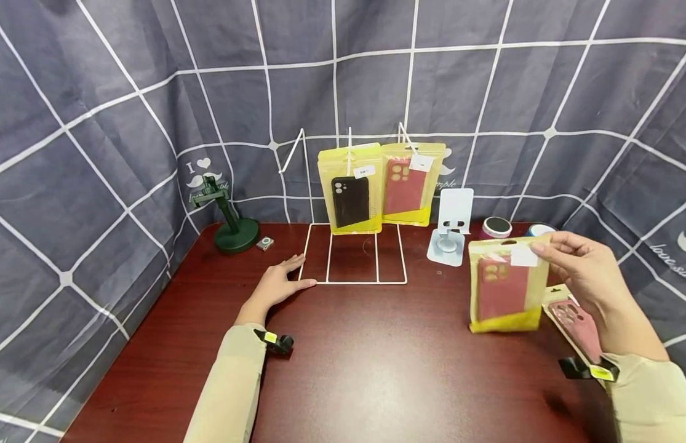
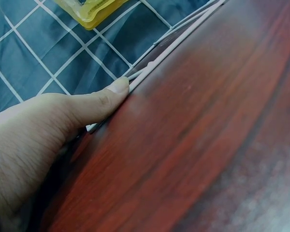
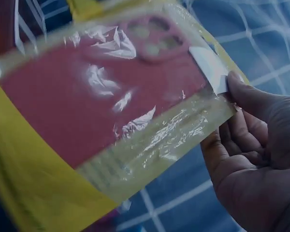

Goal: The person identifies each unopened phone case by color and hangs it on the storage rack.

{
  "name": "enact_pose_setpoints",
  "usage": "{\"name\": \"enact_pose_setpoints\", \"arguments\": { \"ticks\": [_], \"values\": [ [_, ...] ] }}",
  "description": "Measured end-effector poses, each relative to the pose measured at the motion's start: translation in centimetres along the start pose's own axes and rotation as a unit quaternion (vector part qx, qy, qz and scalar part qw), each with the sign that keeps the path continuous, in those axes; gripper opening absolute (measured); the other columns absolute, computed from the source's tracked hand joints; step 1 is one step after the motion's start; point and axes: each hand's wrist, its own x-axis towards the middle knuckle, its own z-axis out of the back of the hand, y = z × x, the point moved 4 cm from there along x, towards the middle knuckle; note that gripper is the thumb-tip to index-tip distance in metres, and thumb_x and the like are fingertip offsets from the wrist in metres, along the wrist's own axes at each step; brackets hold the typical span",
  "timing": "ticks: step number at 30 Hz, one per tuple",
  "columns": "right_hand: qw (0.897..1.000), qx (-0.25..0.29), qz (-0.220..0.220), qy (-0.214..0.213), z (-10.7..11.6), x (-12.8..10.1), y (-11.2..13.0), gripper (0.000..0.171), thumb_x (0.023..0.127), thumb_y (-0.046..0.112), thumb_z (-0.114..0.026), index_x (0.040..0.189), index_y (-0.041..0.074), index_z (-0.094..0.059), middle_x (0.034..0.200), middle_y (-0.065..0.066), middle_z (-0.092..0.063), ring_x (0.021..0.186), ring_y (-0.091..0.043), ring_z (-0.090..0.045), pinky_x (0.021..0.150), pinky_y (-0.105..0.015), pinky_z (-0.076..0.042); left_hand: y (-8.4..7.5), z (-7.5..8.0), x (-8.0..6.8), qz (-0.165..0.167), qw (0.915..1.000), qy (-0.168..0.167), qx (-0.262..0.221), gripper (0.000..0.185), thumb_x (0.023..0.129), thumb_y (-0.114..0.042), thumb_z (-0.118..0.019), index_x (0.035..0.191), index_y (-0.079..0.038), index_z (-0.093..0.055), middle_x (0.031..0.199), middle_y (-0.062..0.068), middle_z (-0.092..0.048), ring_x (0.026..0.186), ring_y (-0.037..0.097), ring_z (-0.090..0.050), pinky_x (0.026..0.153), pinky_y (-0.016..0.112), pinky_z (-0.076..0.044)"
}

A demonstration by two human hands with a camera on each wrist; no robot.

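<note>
My right hand [image 1: 589, 271] pinches the upper right corner of a yellow-edged clear pouch [image 1: 533, 295] with a pink phone case [image 1: 500, 289] inside. A white label [image 3: 210, 67] sits beside the thumb in the right wrist view. The pouch hangs upright over the table's right side. My left hand [image 1: 276, 286] rests at the front left corner of a white wire display rack [image 1: 365, 283], fingers spread and thumb straight along the front wire [image 2: 150, 67]. On the rack's hooks hang a pouch with a black phone case [image 1: 350, 203] and another with a pink phone case [image 1: 403, 187].
Another pouched pink phone case [image 1: 575, 323] lies flat behind my right wrist. A light-coloured phone stand [image 1: 456, 209] and a round dark-topped container [image 1: 496, 227] stand right of the rack. A dark green stand [image 1: 235, 234] and a small square object [image 1: 265, 243] are at left.
</note>
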Motion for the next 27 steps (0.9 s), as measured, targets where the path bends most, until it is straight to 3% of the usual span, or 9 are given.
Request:
{"name": "enact_pose_setpoints", "arguments": {
  "ticks": [4,7,12,16,21,27],
  "values": [
    [0.998,0.017,0.067,0.014,-3.7,1.3,1.9,0.016,0.090,-0.020,-0.059,0.101,-0.011,-0.067,0.083,-0.011,-0.073,0.072,-0.016,-0.070,0.065,-0.023,-0.057,0.2,0.2,-0.2,0.003,1.0000,-0.001,-0.002,0.087,0.081,-0.066,-0.073,0.150,-0.020,-0.050,0.156,0.005,-0.043,0.145,0.029,-0.037,0.115,0.054,-0.032],
    [0.996,0.010,0.094,-0.005,-6.2,2.7,3.0,0.012,0.089,-0.017,-0.064,0.098,-0.011,-0.068,0.079,-0.010,-0.072,0.065,-0.014,-0.065,0.059,-0.021,-0.054,0.4,0.3,-0.2,0.005,1.0000,-0.003,0.002,0.087,0.080,-0.068,-0.073,0.150,-0.020,-0.051,0.156,0.004,-0.044,0.145,0.029,-0.037,0.115,0.053,-0.032],
    [0.994,0.034,0.102,-0.024,-10.1,5.4,4.2,0.009,0.086,-0.012,-0.071,0.094,-0.008,-0.069,0.078,-0.010,-0.073,0.058,-0.013,-0.061,0.056,-0.019,-0.052,0.5,0.4,-0.2,0.001,1.0000,-0.003,0.005,0.088,0.080,-0.068,-0.072,0.150,-0.020,-0.050,0.156,0.005,-0.044,0.145,0.027,-0.037,0.115,0.052,-0.032],
    [0.994,0.028,0.102,-0.015,-12.8,7.1,4.6,0.011,0.085,-0.008,-0.075,0.094,-0.007,-0.069,0.080,-0.010,-0.073,0.067,-0.015,-0.067,0.062,-0.021,-0.056,0.6,0.2,-0.1,0.006,1.0000,-0.002,0.006,0.089,0.079,-0.070,-0.072,0.150,-0.022,-0.050,0.156,0.004,-0.044,0.145,0.026,-0.036,0.116,0.052,-0.032],
    [0.994,0.030,0.102,-0.019,-14.8,8.7,4.7,0.013,0.084,-0.005,-0.077,0.095,-0.006,-0.070,0.080,-0.009,-0.073,0.067,-0.015,-0.065,0.063,-0.020,-0.055,0.5,0.0,0.0,0.011,0.9999,-0.001,0.003,0.089,0.078,-0.072,-0.071,0.150,-0.024,-0.050,0.156,0.003,-0.043,0.145,0.025,-0.037,0.116,0.052,-0.032],
    [0.994,0.026,0.100,-0.035,-15.6,10.2,4.0,0.014,0.083,-0.002,-0.079,0.093,-0.004,-0.070,0.077,-0.007,-0.072,0.062,-0.013,-0.059,0.060,-0.017,-0.050,0.5,-0.1,0.1,0.014,0.9999,0.001,0.005,0.090,0.077,-0.073,-0.071,0.150,-0.024,-0.051,0.156,0.002,-0.043,0.146,0.024,-0.036,0.116,0.051,-0.031]
  ]
}}
